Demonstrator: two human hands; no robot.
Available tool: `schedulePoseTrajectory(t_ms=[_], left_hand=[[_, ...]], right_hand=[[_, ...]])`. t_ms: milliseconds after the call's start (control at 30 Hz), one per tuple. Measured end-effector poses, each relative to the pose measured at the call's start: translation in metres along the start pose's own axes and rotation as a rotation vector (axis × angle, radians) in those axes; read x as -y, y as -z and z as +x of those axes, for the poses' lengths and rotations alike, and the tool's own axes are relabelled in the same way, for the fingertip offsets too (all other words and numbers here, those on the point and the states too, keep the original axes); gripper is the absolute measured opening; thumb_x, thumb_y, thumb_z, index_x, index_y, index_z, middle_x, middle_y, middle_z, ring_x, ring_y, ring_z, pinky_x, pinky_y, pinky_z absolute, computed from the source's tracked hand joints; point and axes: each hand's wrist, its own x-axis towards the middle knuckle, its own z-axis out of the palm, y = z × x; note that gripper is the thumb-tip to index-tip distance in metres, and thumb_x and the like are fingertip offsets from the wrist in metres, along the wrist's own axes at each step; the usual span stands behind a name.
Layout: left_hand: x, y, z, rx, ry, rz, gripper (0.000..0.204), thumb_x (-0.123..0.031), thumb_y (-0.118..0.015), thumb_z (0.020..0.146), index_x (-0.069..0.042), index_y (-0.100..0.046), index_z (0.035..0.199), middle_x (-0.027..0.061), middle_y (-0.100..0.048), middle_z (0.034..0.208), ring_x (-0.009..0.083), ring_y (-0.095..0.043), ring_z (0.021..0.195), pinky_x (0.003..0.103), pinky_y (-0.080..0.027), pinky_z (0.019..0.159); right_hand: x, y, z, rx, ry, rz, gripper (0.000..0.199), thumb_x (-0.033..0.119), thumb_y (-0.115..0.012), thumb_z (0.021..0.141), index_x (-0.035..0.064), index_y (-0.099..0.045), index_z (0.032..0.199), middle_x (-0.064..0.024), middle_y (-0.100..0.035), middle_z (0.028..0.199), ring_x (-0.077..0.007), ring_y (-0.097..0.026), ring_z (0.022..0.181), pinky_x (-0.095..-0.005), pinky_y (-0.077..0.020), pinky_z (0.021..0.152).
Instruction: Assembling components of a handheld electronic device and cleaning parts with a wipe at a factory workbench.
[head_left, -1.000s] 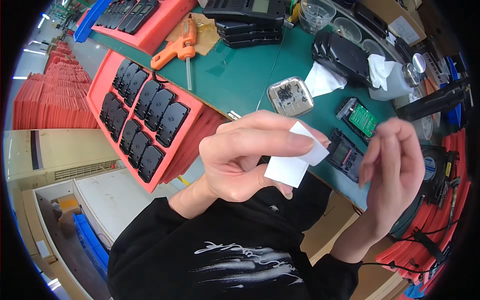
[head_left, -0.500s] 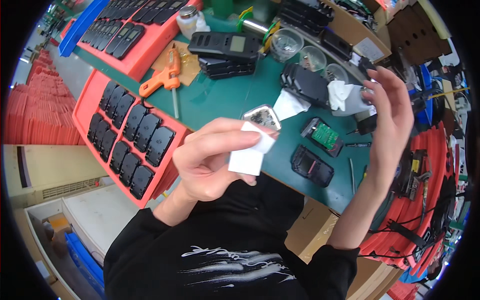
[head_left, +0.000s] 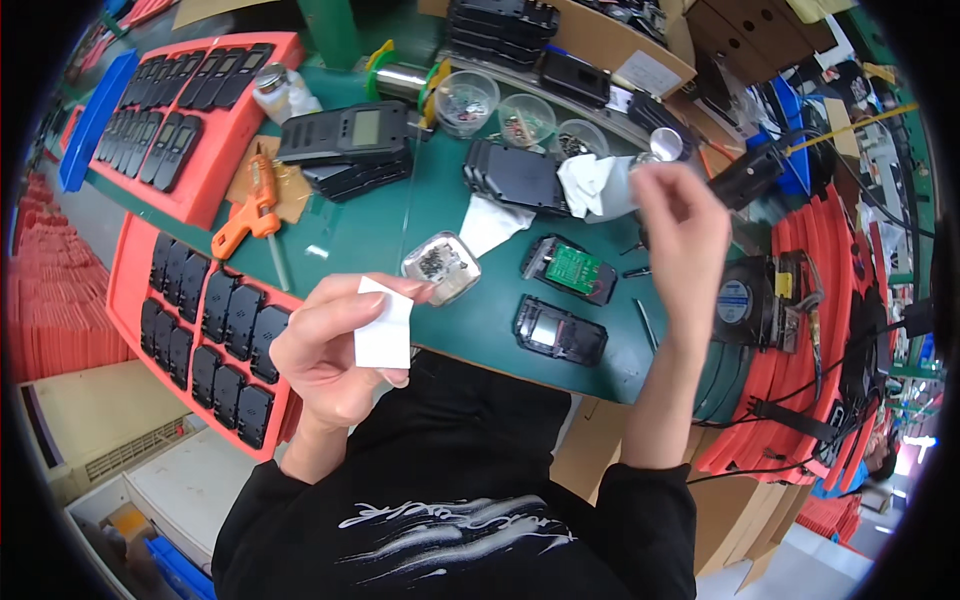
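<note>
My left hand [head_left: 335,345] pinches a folded white cloth or paper wipe [head_left: 384,325] between thumb and fingers, in front of my body. Just beyond it sits a metal tin [head_left: 459,286] with small dark parts inside. My right hand [head_left: 680,235] reaches to a translucent bottle [head_left: 613,195], its fingers curled together at the top beside a raised round silver lid [head_left: 666,144]. Whatever lies between those fingertips is hidden. Nearer to me are an opened black housing with a green circuit board [head_left: 573,268] and a black housing half with a screen [head_left: 548,331].
An orange glue gun [head_left: 255,205] and stacked black handheld devices [head_left: 350,135] lie left of centre. Red foam trays [head_left: 130,285] of black housings line the left. Plastic cups [head_left: 467,103] of small parts, a solder spool [head_left: 405,82] and crumpled white wipes [head_left: 585,183] stand farther back.
My right hand's spread fingers have curled in at the bottle top, where a round lid now shows raised. The whole view has shifted; my left hand keeps hold of the white wipe.
</note>
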Motion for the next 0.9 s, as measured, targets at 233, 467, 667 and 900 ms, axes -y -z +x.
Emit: schedulePoseTrajectory(t_ms=[233, 467, 667, 900], left_hand=[[0.011, -0.012, 0.002, 0.025, 0.023, 0.002, 0.058, 0.001, -0.079, 0.074, -0.002, -0.057, 0.128, 0.0268, -0.064, 0.112, 0.0362, -0.069, 0.099, 0.044, -0.057, 0.087], [0.015, -0.017, 0.003, 0.037, 0.036, 0.053, 0.058, -0.01, -0.079, 0.077, -0.006, -0.055, 0.13, 0.0264, -0.063, 0.113, 0.0336, -0.068, 0.098, 0.043, -0.057, 0.088], [0.012, -0.019, 0.003, 0.053, 0.043, 0.06, 0.059, -0.002, -0.079, 0.075, -0.005, -0.056, 0.13, 0.0275, -0.064, 0.113, 0.0368, -0.069, 0.098, 0.044, -0.057, 0.087], [0.01, -0.017, 0.001, 0.093, 0.061, 0.125, 0.062, -0.03, -0.081, 0.084, -0.009, -0.052, 0.134, 0.0231, -0.061, 0.114, 0.0274, -0.066, 0.098, 0.041, -0.057, 0.089]], right_hand=[[0.031, 0.002, -0.04, -0.055, -0.069, 0.552, 0.012, 0.006, -0.065, 0.095, -0.0043, -0.066, 0.1, -0.0027, -0.064, 0.076, -0.0028, -0.05, 0.056, -0.017, -0.0363, 0.048], [0.016, 0.003, -0.033, -0.195, 0.036, 0.382, 0.016, 0.009, -0.068, 0.093, -0.0048, -0.066, 0.102, -0.0035, -0.064, 0.078, -0.0063, -0.054, 0.06, -0.0191, -0.0411, 0.052], [-0.026, -0.018, -0.009, -0.381, 0.124, -0.504, 0.036, 0.026, -0.077, 0.087, -0.0041, -0.066, 0.104, -0.0059, -0.06, 0.073, -0.014, -0.055, 0.059, -0.0297, -0.0439, 0.053], [-0.024, -0.026, 0.002, -0.426, 0.057, -0.45, 0.048, 0.038, -0.081, 0.08, -0.0039, -0.068, 0.1, -0.0069, -0.057, 0.07, -0.0218, -0.057, 0.063, -0.0384, -0.0459, 0.06]])
